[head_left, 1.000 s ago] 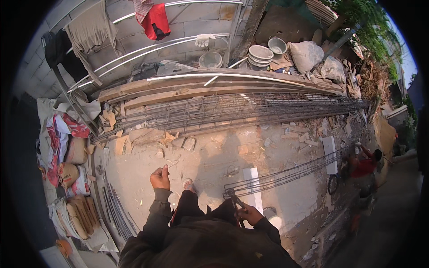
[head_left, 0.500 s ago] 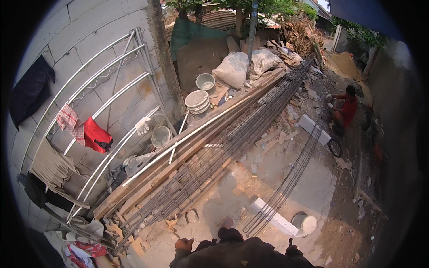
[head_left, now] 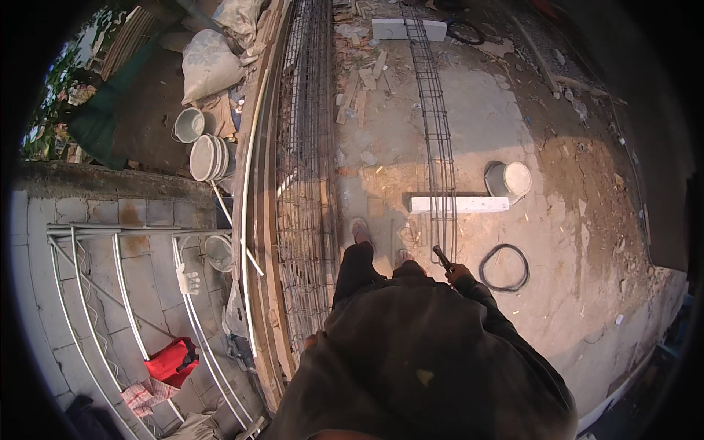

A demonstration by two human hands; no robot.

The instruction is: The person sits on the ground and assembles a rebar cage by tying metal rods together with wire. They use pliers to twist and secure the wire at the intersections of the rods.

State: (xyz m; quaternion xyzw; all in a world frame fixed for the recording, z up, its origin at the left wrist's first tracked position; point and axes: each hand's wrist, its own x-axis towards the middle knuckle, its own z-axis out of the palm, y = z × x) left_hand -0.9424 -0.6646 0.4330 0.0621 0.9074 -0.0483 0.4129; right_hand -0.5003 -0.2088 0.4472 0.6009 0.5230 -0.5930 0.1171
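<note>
My right hand (head_left: 460, 274) is closed around a short dark hand tool (head_left: 441, 257); its exact kind is not clear. The tool points up and left, just beside the near end of a narrow rebar cage (head_left: 431, 110). That cage rests across two white blocks: the nearer block (head_left: 469, 204) lies ahead of my feet, and the farther block (head_left: 408, 29) is near the top. Only a sliver of my left hand (head_left: 311, 342) shows at the left side of my body, with its fingers hidden. Near my right hand, a coil of black wire or hose (head_left: 504, 268) lies on the ground.
Several rebar cages (head_left: 304, 147) and long timbers (head_left: 268, 308) run along my left. A bucket (head_left: 507, 180) stands beyond the near block. Stacked buckets (head_left: 208, 158), filled sacks (head_left: 210, 66) and a metal frame (head_left: 125, 286) hung with cloths and a glove (head_left: 188, 279) are farther left.
My view has turned right and tilted down, so the near block and cage now lie straight ahead. My right hand has come forward with the tool. The person in red is out of view.
</note>
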